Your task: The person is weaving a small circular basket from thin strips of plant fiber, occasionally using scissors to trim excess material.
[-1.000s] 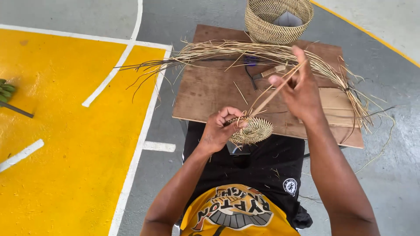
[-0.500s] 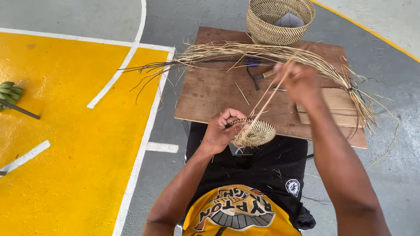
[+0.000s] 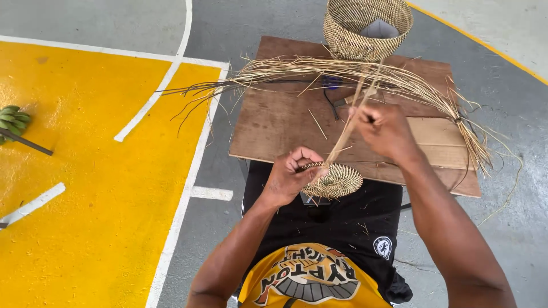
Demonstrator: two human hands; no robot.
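My left hand (image 3: 291, 177) grips the edge of a small round woven straw disc (image 3: 337, 181) held over my lap. My right hand (image 3: 383, 131) is raised above it and pinches a bundle of straw strands (image 3: 348, 134) that runs taut from the disc up to the fingers. Both hands hover at the near edge of a brown wooden board (image 3: 279, 122).
A long sheaf of loose straw (image 3: 319, 71) lies across the board, tied at its right end. A finished woven basket (image 3: 365, 28) stands at the board's far edge. Pliers (image 3: 342, 101) lie mid-board. A green banana bunch (image 3: 12, 120) rests on the yellow floor at left.
My right hand has drawn the strands up and slightly back toward me, pulling them tight. The left hand keeps its hold on the disc.
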